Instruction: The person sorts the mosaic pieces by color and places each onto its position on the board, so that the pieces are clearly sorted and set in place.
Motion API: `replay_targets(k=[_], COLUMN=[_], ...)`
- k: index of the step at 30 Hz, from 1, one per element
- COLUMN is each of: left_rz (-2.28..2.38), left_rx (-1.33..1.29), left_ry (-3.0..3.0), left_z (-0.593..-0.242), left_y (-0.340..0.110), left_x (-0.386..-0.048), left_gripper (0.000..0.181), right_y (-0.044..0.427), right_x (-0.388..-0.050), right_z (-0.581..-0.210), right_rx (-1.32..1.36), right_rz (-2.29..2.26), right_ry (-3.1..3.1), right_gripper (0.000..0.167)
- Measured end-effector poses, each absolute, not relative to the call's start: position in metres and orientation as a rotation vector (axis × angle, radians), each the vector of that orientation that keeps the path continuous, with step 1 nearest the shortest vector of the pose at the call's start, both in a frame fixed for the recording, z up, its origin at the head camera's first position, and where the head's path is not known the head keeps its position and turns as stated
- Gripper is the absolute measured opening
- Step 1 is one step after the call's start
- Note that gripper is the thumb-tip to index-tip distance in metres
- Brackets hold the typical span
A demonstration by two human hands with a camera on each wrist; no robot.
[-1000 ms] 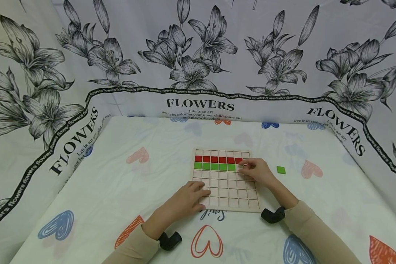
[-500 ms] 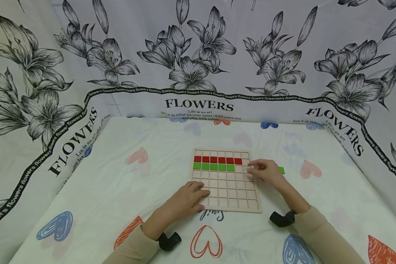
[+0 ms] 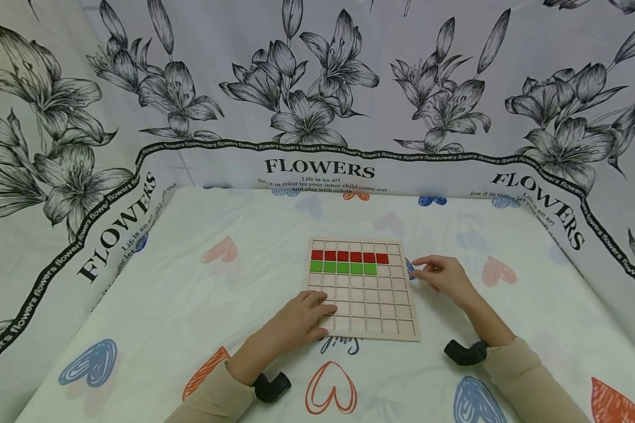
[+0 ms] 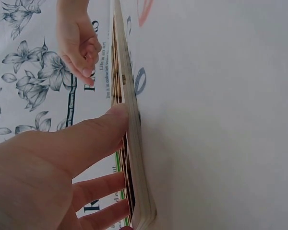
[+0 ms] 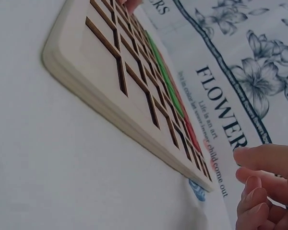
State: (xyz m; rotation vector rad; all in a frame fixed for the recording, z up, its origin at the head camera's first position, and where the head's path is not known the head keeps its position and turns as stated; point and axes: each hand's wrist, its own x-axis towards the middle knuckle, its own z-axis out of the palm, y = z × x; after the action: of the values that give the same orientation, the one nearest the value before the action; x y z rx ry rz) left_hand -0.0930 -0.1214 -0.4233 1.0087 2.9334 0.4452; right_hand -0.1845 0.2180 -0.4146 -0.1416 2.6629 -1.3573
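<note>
A wooden grid board (image 3: 367, 308) lies flat on the cloth in the head view. One of its rows holds several red tiles (image 3: 343, 257), and the row nearer me several green tiles (image 3: 344, 268), both starting from the left side. My left hand (image 3: 298, 314) rests on the board's left part with fingers spread. In the left wrist view its thumb (image 4: 103, 132) touches the board's edge. Off the board's right side hovers my right hand (image 3: 447, 282), thumb and forefinger bent and near each other. No tile shows between its fingertips (image 5: 245, 155). The loose green tile's spot is covered by this hand.
A white cloth (image 3: 233, 305) printed with hearts covers the table. Behind and at the sides stands a flower-printed curtain (image 3: 317, 76). Black wrist devices (image 3: 272, 386) sit at both sleeve cuffs.
My right hand has moved right, from beside the last red tile to off the board, and now hides the loose green tile. The left hand and board have stayed put.
</note>
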Motion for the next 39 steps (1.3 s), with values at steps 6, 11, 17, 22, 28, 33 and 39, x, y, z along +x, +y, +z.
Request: replay_targets(k=[6,11,17,22,28,33,39], left_rz=[0.449,0.446,0.446,0.450,0.459,0.446,0.444], left_rx=[1.001,1.003,1.015,1.016,1.015,1.012,1.009], left_ry=[2.927,2.927,2.928,2.929,2.921,2.922,2.927], left_z=[-0.422,-0.421,-0.420,-0.420,-0.420,-0.421,-0.422], left_y=[-0.121,-0.121,-0.121,-0.122,-0.122,-0.122,-0.121], left_x=[-0.093,-0.093,-0.092,-0.091,-0.091,-0.092,-0.093], left_gripper=[0.043,0.043,0.042,0.042,0.042,0.042,0.043], right_y=[0.228,0.235,0.242,0.246,0.255,0.264,0.269], right_x=[-0.183,-0.182,-0.182,-0.182,-0.181,-0.181,-0.180], right_z=[-0.413,-0.411,-0.412,-0.412,-0.413,-0.414,-0.414], right_rx=[-0.134,-0.143,-0.112,-0.103,-0.119,-0.101,-0.089], right_rz=[-1.333,-1.332,-1.316,-1.323,-1.303,-1.284,-1.273], right_ry=[2.653,2.643,2.668,2.675,2.680,2.697,2.710], right_gripper=[0.042,0.046,0.045,0.046,0.047,0.048,0.047])
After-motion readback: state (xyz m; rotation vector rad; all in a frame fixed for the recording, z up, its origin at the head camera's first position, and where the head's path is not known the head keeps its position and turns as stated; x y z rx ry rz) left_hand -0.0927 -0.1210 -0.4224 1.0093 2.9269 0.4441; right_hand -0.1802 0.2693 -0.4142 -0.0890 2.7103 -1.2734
